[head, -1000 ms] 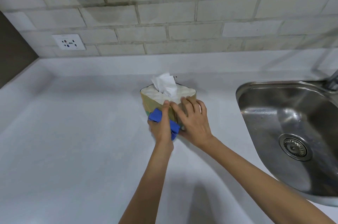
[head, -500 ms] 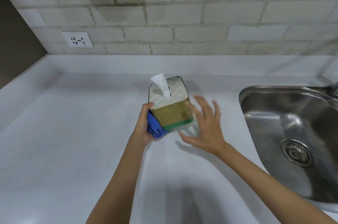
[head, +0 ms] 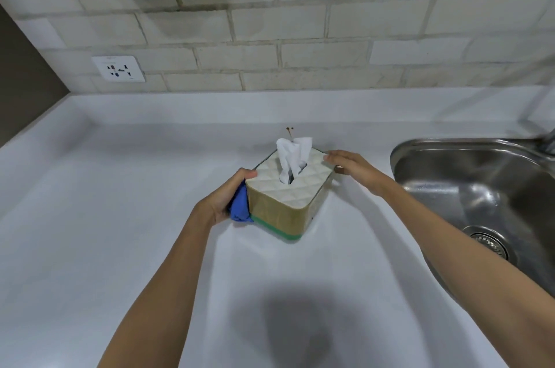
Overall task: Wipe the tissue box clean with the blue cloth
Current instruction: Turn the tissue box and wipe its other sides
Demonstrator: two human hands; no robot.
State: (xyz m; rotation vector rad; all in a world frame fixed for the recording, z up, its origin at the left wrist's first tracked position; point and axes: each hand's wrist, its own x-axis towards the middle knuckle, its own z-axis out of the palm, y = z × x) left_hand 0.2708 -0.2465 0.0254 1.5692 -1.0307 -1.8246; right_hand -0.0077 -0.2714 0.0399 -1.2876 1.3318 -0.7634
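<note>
The tissue box [head: 286,198] stands on the counter [head: 120,232] near the sink [head: 480,187]. The left hand [head: 223,199] presses the bunched blue cloth [head: 239,208] against its left side; the right hand [head: 350,163], fingers extended, steadies the far right corner. Risk: uneven pressure may slide the box or snag the protruding tissue [head: 291,157].

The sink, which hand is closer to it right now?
Right. The right hand rests on the tissue box's far right corner, on the side facing the sink. The left hand presses the cloth against the box's left side, farther away.
</note>
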